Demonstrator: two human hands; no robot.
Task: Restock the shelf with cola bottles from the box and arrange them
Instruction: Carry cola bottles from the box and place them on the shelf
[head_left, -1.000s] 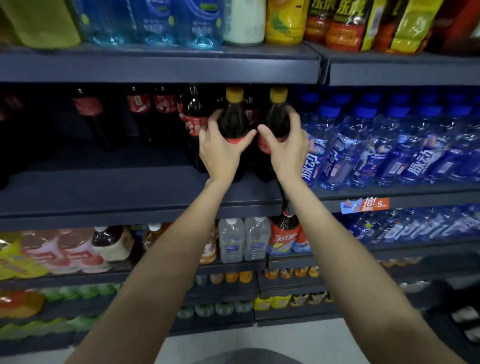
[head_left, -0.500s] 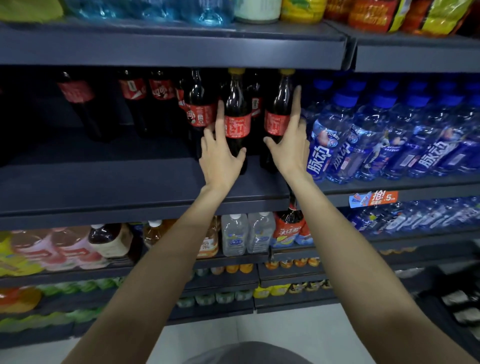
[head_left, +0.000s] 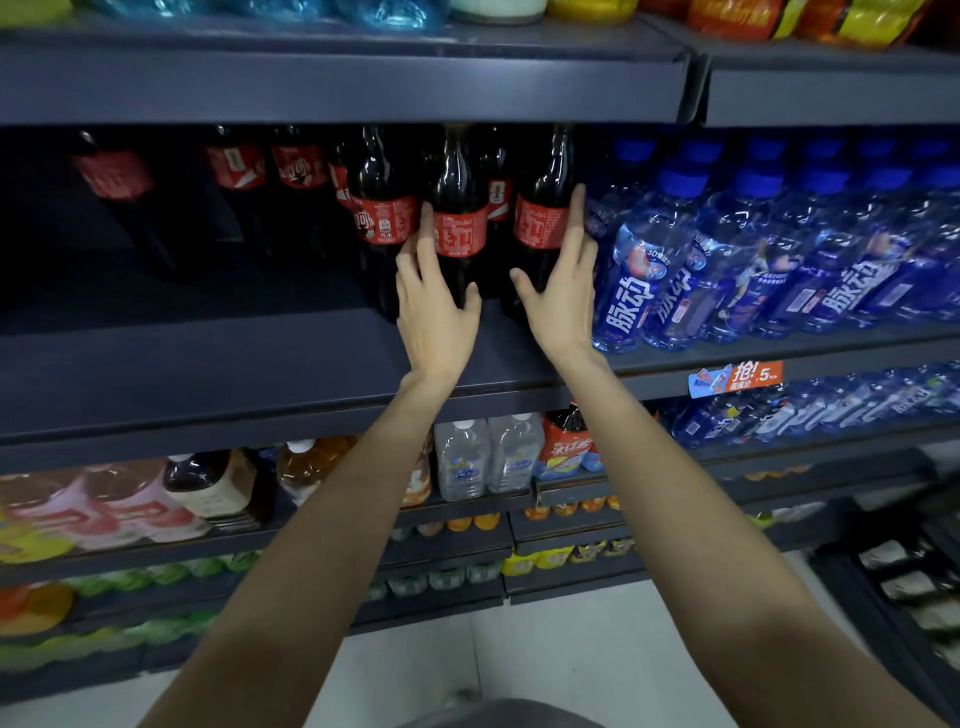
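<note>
Both grips now released, left hand (head_left: 434, 312) and right hand (head_left: 563, 299) open, straight fingers steadying two cola bottles (head_left: 460, 218) upright on shelf (head_left: 208, 374); placement apparently done.

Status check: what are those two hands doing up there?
Left hand, right hand open, fingers straight against two front cola bottles. Bottles upright on shelf. Nothing blocking.

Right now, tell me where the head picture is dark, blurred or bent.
Head view: the cola shelf's left back sinks into shadow; the cola bottles by both hands read sharp; the blue water bottles lean with wide-angle distortion; the lower-left drinks are soft and blurred.
</note>
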